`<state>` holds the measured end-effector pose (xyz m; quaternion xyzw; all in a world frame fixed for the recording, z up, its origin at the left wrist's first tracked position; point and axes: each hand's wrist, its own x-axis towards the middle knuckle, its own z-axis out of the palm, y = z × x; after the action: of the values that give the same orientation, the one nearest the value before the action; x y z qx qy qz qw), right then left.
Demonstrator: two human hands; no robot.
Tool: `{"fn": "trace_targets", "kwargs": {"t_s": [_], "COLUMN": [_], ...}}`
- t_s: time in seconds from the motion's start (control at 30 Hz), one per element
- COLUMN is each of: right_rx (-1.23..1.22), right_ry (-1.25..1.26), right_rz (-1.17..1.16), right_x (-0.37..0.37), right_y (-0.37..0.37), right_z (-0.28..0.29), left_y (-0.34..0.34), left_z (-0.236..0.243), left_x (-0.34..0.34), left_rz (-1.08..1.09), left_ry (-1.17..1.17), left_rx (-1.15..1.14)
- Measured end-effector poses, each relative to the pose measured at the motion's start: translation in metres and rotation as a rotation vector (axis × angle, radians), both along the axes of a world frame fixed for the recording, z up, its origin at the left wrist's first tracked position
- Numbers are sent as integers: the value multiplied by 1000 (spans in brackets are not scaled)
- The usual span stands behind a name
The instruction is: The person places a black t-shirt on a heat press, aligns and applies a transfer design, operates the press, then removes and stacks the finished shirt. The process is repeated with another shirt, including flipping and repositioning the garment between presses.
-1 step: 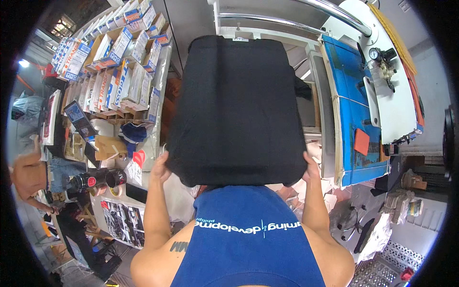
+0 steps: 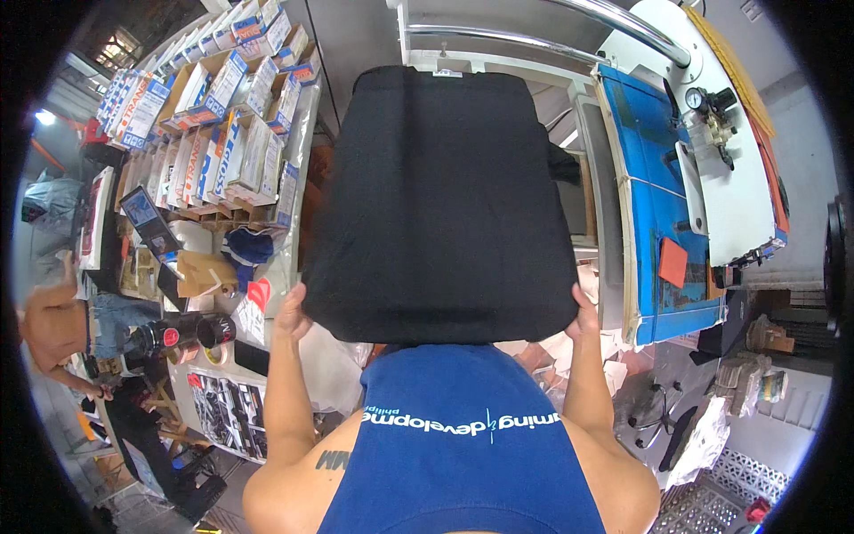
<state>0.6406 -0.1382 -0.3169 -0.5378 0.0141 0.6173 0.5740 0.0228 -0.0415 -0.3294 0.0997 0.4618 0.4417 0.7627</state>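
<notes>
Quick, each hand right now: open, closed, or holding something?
Left hand: closed, holding the black cloth by its near left edge.
Right hand: closed, holding its near right edge.

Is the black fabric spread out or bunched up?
Spread out: the black fabric lies broad and mostly smooth, with the left hand and right hand at its near corners.

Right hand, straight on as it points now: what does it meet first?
Most likely the black cloth: the right hand points away from the body, at the cloth's right edge. Depth is unclear; it might slip under.
</notes>
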Motion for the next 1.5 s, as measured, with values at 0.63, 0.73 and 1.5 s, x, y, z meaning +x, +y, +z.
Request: {"fn": "trace_targets", "kwargs": {"t_s": [0.63,0.73,1.5], "right_rx": [162,144,753], "right_ry": [-36,-109,-753], "right_rz": [-8,63,-72], "right_x": [20,25,17], "right_y": [-34,-37,34], "right_z": [-12,-10,320], "left_y": [-9,-7,33], "left_z": [10,22,261], "left_x": [-16,-9,-52], "left_rz": [-81,-45,26], "left_ry": [557,415,192], "left_rx": [120,231,1056]}}
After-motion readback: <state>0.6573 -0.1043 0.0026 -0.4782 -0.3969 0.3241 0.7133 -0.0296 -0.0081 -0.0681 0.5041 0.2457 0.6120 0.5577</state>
